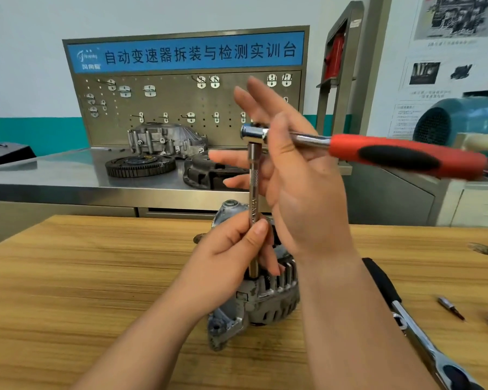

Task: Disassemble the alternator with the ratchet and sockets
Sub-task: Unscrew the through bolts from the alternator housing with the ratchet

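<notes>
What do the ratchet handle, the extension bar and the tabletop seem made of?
Ratchet handle: red and black matte grip, probably rubber or plastic. Extension bar: likely chromed steel, mirror-bright with a knurled band. Tabletop: wood by its grain, possibly laminate.

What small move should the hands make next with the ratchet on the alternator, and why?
Probably slide the right hand out along the ratchet to its red handle and grip it. Its fingers are spread straight near the ratchet head, which likely gives little leverage, while the left hand grips the extension bar, which stands upright on the alternator.
</notes>
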`<move>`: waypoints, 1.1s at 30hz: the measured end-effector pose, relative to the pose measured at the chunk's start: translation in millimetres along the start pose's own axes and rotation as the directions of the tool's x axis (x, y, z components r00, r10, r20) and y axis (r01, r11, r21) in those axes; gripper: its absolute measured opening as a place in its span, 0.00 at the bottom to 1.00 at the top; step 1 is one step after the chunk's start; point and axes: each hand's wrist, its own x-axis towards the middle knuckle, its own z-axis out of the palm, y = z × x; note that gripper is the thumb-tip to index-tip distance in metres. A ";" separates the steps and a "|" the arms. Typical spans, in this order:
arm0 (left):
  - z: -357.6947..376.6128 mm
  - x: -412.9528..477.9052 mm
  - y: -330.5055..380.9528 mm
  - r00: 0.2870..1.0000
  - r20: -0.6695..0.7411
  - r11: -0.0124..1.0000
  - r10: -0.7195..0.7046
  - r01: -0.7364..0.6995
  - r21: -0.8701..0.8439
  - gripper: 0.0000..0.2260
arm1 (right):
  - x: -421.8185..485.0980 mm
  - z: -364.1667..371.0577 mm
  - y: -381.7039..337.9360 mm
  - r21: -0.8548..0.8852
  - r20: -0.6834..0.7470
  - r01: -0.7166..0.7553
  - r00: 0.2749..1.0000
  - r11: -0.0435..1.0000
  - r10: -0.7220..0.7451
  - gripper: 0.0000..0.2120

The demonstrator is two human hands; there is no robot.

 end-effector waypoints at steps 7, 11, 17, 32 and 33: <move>-0.6 -1.3 3.2 1.000 0.009 1.000 -0.007 0.008 -0.004 0.13 | -2.7 3.4 3.7 -0.033 -0.046 -0.081 0.996 0.996 0.079 0.17; 6.1 -0.2 4.0 0.999 -0.041 0.999 -0.028 0.029 0.016 0.10 | -2.7 1.9 0.1 -0.325 0.083 0.165 0.986 0.931 -0.145 0.18; 5.8 -1.1 0.6 1.000 -0.023 0.997 0.017 -0.015 0.071 0.13 | -2.2 2.2 4.6 -0.026 -0.044 -0.045 0.998 0.999 0.044 0.20; -0.4 0.5 -1.8 1.000 0.014 0.992 0.022 -0.024 0.127 0.10 | -4.3 1.3 7.4 -0.287 -0.080 0.174 0.976 0.942 -0.205 0.14; -1.6 -0.1 -0.8 0.999 0.024 0.995 0.021 -0.023 0.092 0.12 | -4.6 3.3 8.1 -0.238 -0.101 0.133 0.982 0.962 -0.161 0.14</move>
